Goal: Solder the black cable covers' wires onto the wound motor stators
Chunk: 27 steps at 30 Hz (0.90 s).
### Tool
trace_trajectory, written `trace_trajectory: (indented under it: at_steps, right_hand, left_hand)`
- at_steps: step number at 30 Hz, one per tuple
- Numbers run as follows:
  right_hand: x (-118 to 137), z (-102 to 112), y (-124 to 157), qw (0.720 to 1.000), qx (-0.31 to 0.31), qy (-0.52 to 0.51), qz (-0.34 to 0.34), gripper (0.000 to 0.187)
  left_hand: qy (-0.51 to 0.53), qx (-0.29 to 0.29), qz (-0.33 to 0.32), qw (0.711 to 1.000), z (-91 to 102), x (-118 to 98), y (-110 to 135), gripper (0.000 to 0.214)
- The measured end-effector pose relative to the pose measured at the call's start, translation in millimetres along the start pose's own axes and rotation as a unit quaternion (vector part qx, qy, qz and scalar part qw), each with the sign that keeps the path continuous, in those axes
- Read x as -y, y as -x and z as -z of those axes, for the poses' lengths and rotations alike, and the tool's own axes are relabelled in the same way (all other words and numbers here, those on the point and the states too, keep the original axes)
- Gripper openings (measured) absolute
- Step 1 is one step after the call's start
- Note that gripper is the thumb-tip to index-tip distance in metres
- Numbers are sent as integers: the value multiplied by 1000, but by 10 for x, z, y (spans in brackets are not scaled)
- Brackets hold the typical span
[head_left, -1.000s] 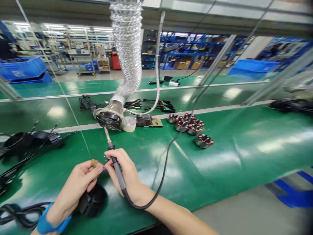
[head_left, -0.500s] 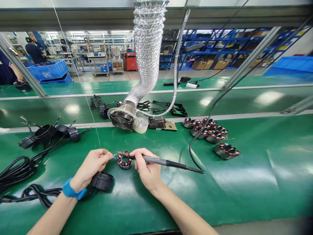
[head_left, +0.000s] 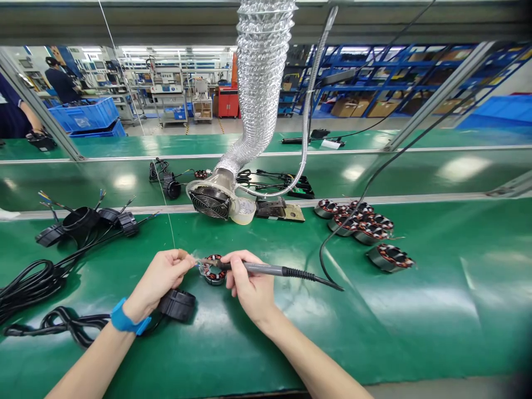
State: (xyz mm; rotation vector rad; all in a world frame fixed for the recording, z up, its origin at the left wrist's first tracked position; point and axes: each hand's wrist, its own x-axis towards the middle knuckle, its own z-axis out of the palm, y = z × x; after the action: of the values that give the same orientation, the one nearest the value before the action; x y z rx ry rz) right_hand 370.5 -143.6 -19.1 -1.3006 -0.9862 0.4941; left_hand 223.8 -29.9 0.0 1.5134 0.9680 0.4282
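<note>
My right hand (head_left: pixel 252 291) grips a grey soldering iron (head_left: pixel 266 269) like a pen, its tip pointing left over a small copper-wound stator (head_left: pixel 215 280) on the green bench. At the stator's left edge the tip meets thin wire ends, with a wisp of smoke there. My left hand (head_left: pixel 166 274), a blue band on its wrist, pinches fine wires with a bluish end beside the tip. A thin solder strand (head_left: pixel 170 224) runs down from above to these fingers. Just below my left hand lies a black round housing (head_left: pixel 178 306) with a cable.
A fume extractor fan (head_left: pixel 211 203) on a silver duct (head_left: pixel 266 72) hangs beyond my hands. Several stators (head_left: pixel 369 227) stand at right. Black cables (head_left: pixel 33 285) and housings (head_left: pixel 81 223) lie at left. The iron's cord (head_left: pixel 326 249) loops up right. Two people work farther back.
Smoke now rises at the iron's tip, which has come up to the wire ends by my left fingers. The whole view has shifted slightly.
</note>
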Motion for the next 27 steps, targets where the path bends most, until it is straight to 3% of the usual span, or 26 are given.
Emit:
trace_trajectory:
  at_steps: [9,27]
  right_hand:
    - [25,-10,-7,996,-39,-49,-62,42]
    - [10,-17,-11,998,-31,-43,-44,38]
  left_hand:
    - [-1,5,-2,1000,-1,-8,-5,35]
    - [8,9,15,1000,-9,-4,-14,41]
